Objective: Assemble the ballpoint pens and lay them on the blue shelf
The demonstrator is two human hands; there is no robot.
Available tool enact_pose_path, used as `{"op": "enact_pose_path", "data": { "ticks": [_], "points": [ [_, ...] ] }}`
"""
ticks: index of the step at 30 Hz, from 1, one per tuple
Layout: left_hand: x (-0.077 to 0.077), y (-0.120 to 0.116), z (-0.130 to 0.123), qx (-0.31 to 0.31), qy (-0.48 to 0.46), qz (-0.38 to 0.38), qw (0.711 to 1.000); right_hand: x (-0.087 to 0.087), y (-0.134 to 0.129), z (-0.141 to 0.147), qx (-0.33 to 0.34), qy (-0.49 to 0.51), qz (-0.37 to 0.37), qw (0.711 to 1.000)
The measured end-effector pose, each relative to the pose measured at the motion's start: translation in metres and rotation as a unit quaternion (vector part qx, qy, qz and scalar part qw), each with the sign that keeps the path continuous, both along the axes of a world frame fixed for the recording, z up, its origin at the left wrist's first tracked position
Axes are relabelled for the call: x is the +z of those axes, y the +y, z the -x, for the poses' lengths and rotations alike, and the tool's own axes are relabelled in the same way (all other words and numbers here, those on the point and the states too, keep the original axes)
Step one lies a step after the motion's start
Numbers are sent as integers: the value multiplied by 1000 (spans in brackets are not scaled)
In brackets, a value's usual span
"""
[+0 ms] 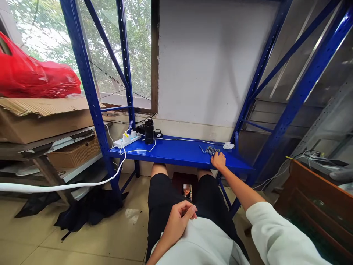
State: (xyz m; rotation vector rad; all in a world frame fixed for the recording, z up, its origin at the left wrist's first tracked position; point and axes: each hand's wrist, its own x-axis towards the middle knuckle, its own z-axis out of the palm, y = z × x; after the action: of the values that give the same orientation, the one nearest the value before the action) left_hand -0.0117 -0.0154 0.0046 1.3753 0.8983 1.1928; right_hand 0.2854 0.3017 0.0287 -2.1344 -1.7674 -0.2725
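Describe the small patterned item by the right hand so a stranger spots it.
Find the blue shelf before the white wall and go toward its right end. At the right hand lies the small patterned item: dark and speckled, with a blue strip on its left, unlike the plain white bundle farther right.

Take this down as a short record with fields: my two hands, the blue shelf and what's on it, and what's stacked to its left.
shelf: blue
left hand: curled, apart from the shelf; contents unclear
right hand: at a cluster of small pieces; grip unclear
shelf, left end: power strip, black bottle
shelf, right end: cluster, white bundle
left of shelf: box, red bundle on top
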Motion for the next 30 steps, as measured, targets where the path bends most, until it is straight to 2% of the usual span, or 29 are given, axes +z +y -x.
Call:
{"op": "enact_pose_path", "data": {
  "ticks": [3, 7, 12, 18, 24, 27, 30],
  "points": [
    [1, -1, 1, 4, 6, 1, 1000, 0, 12, 26, 37, -15, -7, 999],
    [3, -3, 3, 8, 8, 10, 1000, -1, 34, 60, 99, -11, 30, 995],
    [5, -3, 6, 14, -3, 20, 1000, -1, 46, 80, 112, 21, 46, 992],
    [8, -5, 5, 11, 3, 28, 1000, 4, 26, 84, 135, 72, -45, 987],
    [8, -5, 3, 6, -5, 30, 1000, 22, -5, 103, 173, 140, -164, 961],
    [7, -4, 2, 1, -2, 28, 1000, 38, -28, 122, 202, 182, -235, 933],
    [7, -3, 1, -5, 1, 25, 1000, 57, -56, 140, 299, 313, -329, 839]
  ]
}}
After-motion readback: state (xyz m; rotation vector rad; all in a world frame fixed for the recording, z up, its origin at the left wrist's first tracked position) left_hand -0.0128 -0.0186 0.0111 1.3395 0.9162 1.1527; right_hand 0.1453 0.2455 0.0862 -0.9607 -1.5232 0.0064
